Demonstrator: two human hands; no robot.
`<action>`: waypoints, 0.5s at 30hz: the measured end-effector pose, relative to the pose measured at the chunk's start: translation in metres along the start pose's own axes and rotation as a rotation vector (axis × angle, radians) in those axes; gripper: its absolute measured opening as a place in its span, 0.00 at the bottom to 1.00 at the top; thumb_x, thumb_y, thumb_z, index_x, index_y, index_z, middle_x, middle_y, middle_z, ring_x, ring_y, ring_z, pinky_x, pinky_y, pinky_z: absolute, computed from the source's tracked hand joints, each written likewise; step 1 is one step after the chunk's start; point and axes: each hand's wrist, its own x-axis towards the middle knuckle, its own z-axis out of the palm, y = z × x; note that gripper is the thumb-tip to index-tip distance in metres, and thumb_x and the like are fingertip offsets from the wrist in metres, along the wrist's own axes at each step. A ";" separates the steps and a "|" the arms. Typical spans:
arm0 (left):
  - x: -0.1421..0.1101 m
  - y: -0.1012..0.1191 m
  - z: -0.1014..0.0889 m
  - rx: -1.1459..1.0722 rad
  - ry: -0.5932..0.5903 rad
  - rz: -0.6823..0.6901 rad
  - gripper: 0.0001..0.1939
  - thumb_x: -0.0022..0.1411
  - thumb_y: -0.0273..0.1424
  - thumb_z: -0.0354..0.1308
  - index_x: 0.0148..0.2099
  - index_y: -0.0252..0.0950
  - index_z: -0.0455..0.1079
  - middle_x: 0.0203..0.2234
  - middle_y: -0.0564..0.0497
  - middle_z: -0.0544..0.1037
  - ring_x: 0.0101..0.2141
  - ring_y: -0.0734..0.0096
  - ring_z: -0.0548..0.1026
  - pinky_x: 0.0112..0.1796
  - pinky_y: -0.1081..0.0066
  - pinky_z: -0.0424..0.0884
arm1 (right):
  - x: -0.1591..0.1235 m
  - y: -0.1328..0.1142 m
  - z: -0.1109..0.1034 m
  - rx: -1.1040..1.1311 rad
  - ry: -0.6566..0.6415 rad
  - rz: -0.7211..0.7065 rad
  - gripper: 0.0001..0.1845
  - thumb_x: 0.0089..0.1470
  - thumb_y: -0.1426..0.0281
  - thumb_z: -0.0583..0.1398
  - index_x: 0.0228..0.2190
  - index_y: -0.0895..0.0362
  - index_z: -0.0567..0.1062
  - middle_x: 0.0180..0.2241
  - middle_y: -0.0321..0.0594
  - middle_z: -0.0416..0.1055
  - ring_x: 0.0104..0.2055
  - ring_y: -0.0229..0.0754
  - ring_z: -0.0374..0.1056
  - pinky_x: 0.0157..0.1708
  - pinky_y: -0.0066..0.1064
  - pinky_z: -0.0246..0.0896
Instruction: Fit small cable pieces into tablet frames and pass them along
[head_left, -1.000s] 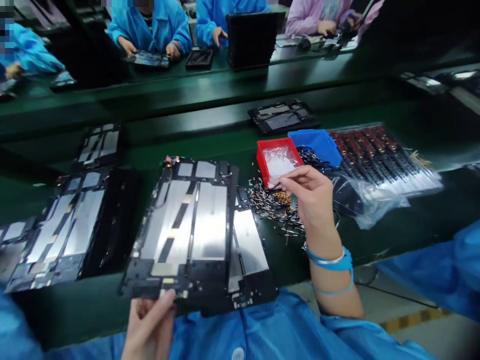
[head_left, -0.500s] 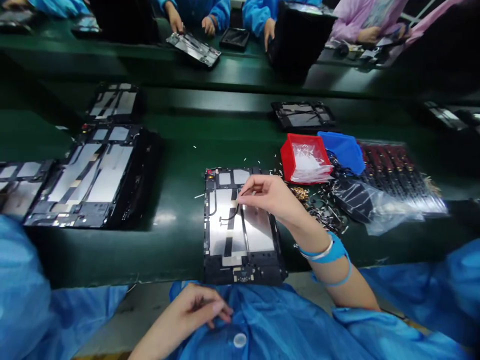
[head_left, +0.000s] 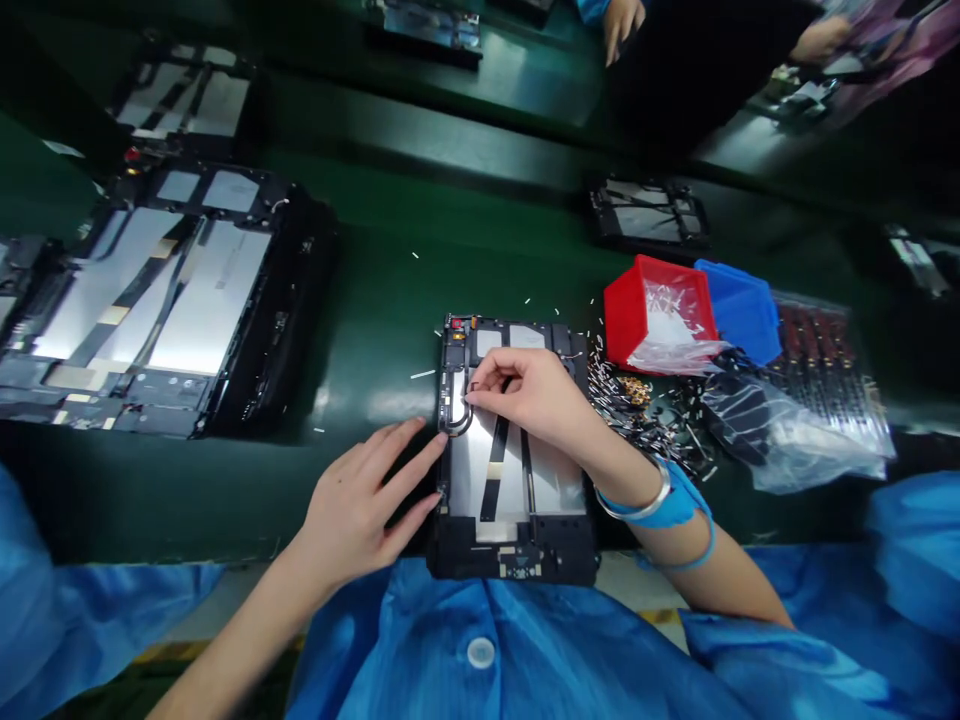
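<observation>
An opened tablet [head_left: 551,478] with silver battery plates and a black frame lies at the table's front edge, before my body. My right hand [head_left: 536,395] is over its upper left part, thumb and index finger pinching a thin black cable [head_left: 459,428]. The cable curves down to the tablet's left rim. My left hand [head_left: 379,490] is open, fingers spread, with its fingertips at the left edge of the tablet. A blue band with a metal clasp circles my right wrist.
Right of the tablet are loose small parts [head_left: 637,425], a red bin [head_left: 626,310] with clear bags, a blue bin [head_left: 742,305] and a plastic bag [head_left: 795,430]. Stacked tablets [head_left: 225,300] stand at left. Another tablet [head_left: 649,212] lies farther back. A co-worker's hand [head_left: 622,25] shows across the table.
My left hand has risen from my lap to the tablet's left edge and spread its fingers. My right hand has brought the cable to the tablet's left rim. The view has tilted down.
</observation>
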 end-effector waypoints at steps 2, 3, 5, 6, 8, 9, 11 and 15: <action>0.000 -0.002 0.002 0.012 -0.011 0.020 0.22 0.62 0.30 0.55 0.58 0.29 0.66 0.51 0.34 0.73 0.47 0.51 0.74 0.42 0.60 0.74 | -0.001 -0.002 0.000 -0.053 -0.004 -0.005 0.05 0.43 0.77 0.63 0.21 0.58 0.73 0.20 0.30 0.69 0.23 0.30 0.62 0.25 0.25 0.56; 0.000 -0.002 0.003 0.010 -0.007 0.023 0.22 0.62 0.30 0.55 0.57 0.29 0.66 0.51 0.34 0.73 0.47 0.52 0.74 0.42 0.61 0.74 | -0.001 -0.003 -0.001 -0.081 -0.003 -0.006 0.05 0.44 0.77 0.63 0.21 0.58 0.73 0.20 0.31 0.70 0.23 0.30 0.62 0.25 0.25 0.56; 0.000 -0.001 0.004 -0.006 0.001 0.018 0.21 0.63 0.29 0.55 0.57 0.28 0.65 0.50 0.34 0.74 0.47 0.53 0.74 0.42 0.61 0.74 | 0.000 -0.004 -0.003 -0.148 0.011 -0.001 0.04 0.46 0.76 0.63 0.22 0.58 0.74 0.20 0.32 0.71 0.23 0.31 0.63 0.25 0.26 0.55; 0.001 -0.001 0.005 -0.014 0.002 0.014 0.21 0.63 0.29 0.54 0.57 0.28 0.65 0.50 0.34 0.74 0.46 0.53 0.75 0.42 0.62 0.74 | 0.001 -0.005 -0.004 -0.183 0.020 0.001 0.04 0.46 0.75 0.63 0.21 0.58 0.74 0.20 0.32 0.71 0.23 0.31 0.63 0.24 0.26 0.54; 0.004 0.000 0.005 -0.020 -0.002 0.002 0.20 0.64 0.29 0.54 0.56 0.27 0.65 0.49 0.34 0.74 0.46 0.53 0.75 0.41 0.62 0.73 | 0.003 -0.004 -0.006 -0.240 0.029 0.003 0.05 0.45 0.74 0.64 0.21 0.58 0.74 0.19 0.31 0.70 0.22 0.31 0.61 0.24 0.26 0.52; 0.006 0.001 0.005 -0.017 -0.006 -0.004 0.19 0.64 0.30 0.53 0.55 0.27 0.65 0.49 0.34 0.74 0.47 0.53 0.74 0.41 0.62 0.73 | 0.004 -0.004 -0.007 -0.256 0.025 0.002 0.05 0.44 0.74 0.65 0.20 0.58 0.74 0.18 0.30 0.69 0.22 0.30 0.60 0.24 0.26 0.51; 0.010 0.002 0.004 -0.009 -0.014 -0.005 0.19 0.64 0.33 0.53 0.55 0.28 0.65 0.49 0.34 0.74 0.48 0.52 0.74 0.42 0.62 0.73 | 0.005 -0.002 -0.009 -0.268 0.006 -0.003 0.05 0.44 0.74 0.65 0.20 0.57 0.75 0.17 0.29 0.67 0.21 0.30 0.58 0.23 0.26 0.50; 0.020 0.000 0.000 0.044 -0.066 0.077 0.22 0.66 0.37 0.51 0.58 0.31 0.64 0.55 0.32 0.69 0.54 0.47 0.70 0.44 0.58 0.70 | 0.005 0.000 -0.009 -0.262 0.011 -0.022 0.05 0.44 0.73 0.66 0.21 0.57 0.75 0.17 0.28 0.65 0.21 0.30 0.56 0.24 0.26 0.49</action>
